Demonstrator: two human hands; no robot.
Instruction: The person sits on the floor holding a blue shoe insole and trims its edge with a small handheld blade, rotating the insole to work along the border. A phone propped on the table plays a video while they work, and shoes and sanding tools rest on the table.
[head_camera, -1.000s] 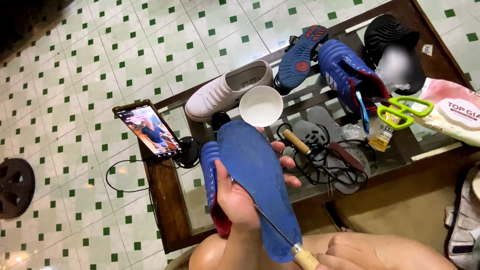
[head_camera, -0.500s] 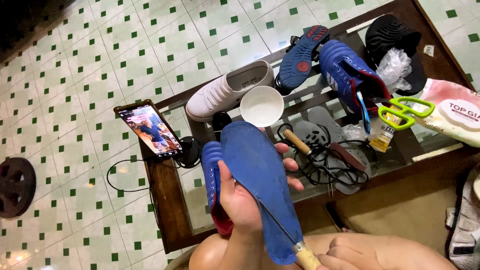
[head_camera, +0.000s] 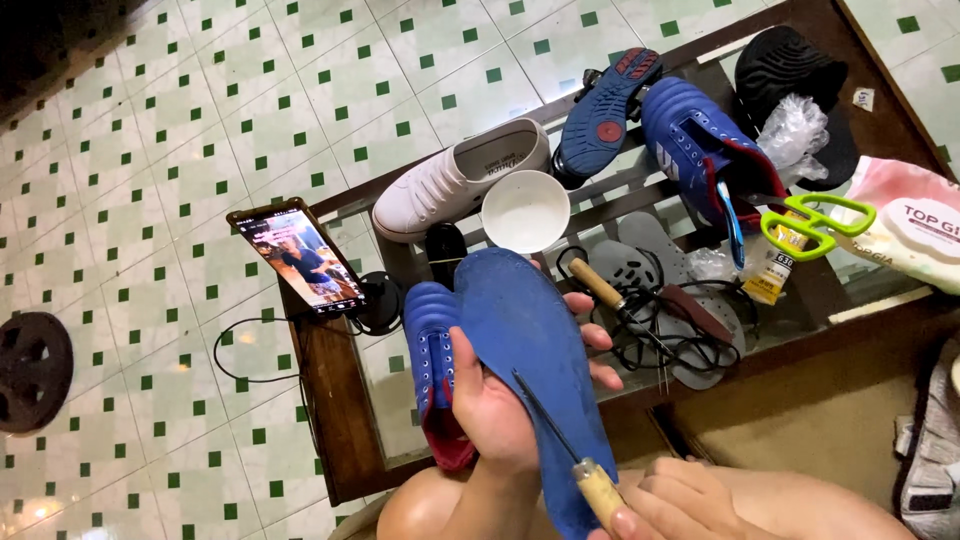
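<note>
Glass-topped table (head_camera: 400, 400) over green-checked tiles, left hand (head_camera: 500, 400) still gripping blue shoe (head_camera: 520, 370), right hand (head_camera: 665, 505) clenching awl (head_camera: 570, 460) unmoved, little changed.

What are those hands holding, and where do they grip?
Left hand grips the blue shoe around its middle; right hand holds an awl by its wooden handle.

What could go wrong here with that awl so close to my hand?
The awl in the right hand points its metal tip toward the left hand gripping the blue shoe; a slip could likely jab the thumb. The white bowl stands just beyond the shoe and might get knocked.
</note>
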